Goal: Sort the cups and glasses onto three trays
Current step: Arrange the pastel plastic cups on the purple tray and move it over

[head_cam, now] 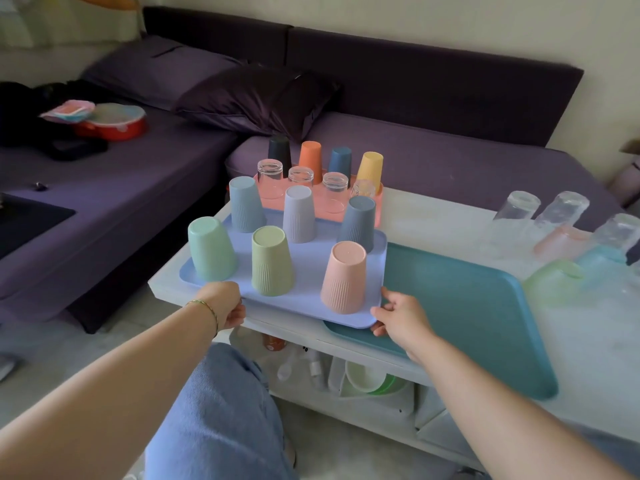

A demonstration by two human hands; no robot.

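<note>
While both hands grip its near edge, left hand (227, 308) and right hand (398, 318) with fingers curled closed on the rim, the blue tray (304, 299) of upturned cups overlaps the teal tray (467, 306). Judged step: repositioning it. Next, keep it level.

purple sofa (415, 161) (dark pillow (256, 98)), red pot (114, 126)

Purple sofa (433, 140), pale wall (450, 26)
</note>
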